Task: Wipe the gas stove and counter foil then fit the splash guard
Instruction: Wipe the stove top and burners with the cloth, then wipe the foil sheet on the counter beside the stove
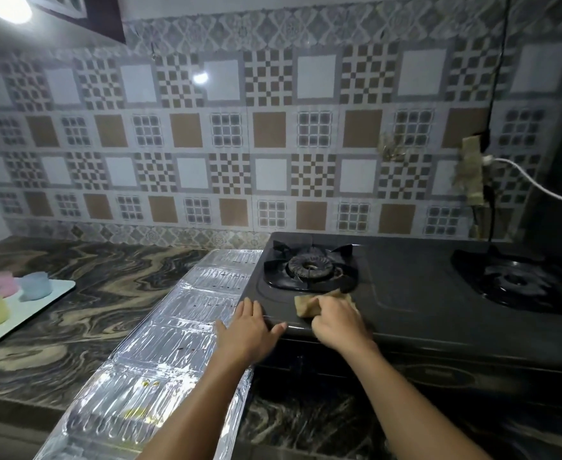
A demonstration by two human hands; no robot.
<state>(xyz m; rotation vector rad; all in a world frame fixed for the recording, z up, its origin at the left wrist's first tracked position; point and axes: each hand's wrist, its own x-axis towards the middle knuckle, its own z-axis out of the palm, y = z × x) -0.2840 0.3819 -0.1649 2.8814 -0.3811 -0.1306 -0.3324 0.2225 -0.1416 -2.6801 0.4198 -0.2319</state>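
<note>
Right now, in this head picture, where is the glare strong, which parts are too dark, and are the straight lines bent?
Head view: a bright lamp burns out the top left corner and mirrors as a spot on the patterned wall tiles; the silver counter foil glints; the black gas stove and its right burner sink into shadow; the wide lens bows the tile rows near the edges.

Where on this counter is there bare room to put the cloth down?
Bare marbled counter lies between the pale tray of pastel cups and the silver foil sheet. The black stove top between its two burners is free. Both hands crowd the stove's front-left corner.
</note>
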